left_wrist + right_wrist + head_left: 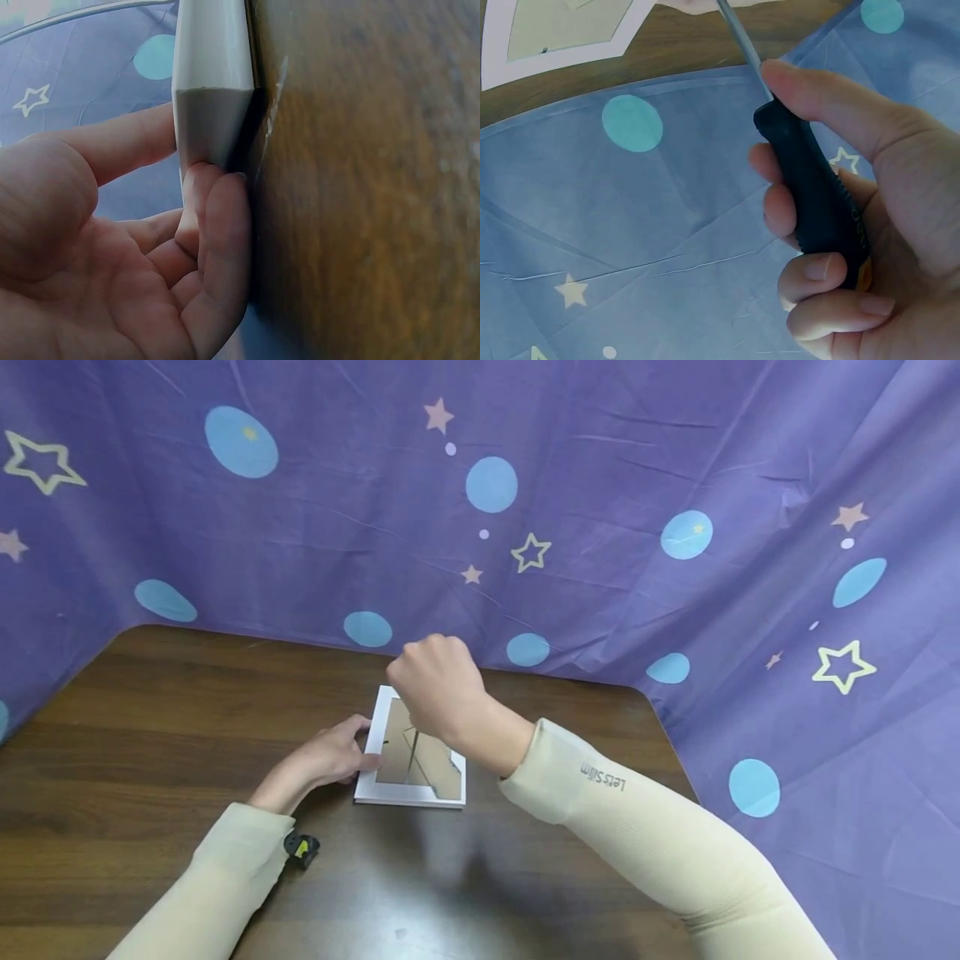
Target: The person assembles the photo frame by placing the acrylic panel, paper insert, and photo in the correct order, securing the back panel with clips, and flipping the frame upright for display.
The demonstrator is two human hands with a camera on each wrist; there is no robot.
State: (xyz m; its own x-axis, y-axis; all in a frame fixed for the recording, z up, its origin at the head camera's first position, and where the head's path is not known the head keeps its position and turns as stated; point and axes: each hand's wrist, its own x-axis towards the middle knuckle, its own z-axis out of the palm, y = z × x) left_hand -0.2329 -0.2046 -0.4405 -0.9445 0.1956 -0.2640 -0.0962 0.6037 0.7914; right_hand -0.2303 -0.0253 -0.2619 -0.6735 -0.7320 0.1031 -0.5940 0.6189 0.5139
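A white picture frame lies on the table, its brown back panel facing up. My left hand grips its left edge; the thumb rests over the upper face while curled fingers press the side close to the tabletop. Above the frame, my right hand is wrapped round a screwdriver with a dark handle. Its thumb lies along the top of the handle at the metal shaft. In the head view the shaft points down over the panel; whether its tip touches, I cannot tell.
The brown wooden table extends around the frame. A purple curtain with stars and blue dots hangs behind and to the sides. A small black and yellow device sits at the left wrist.
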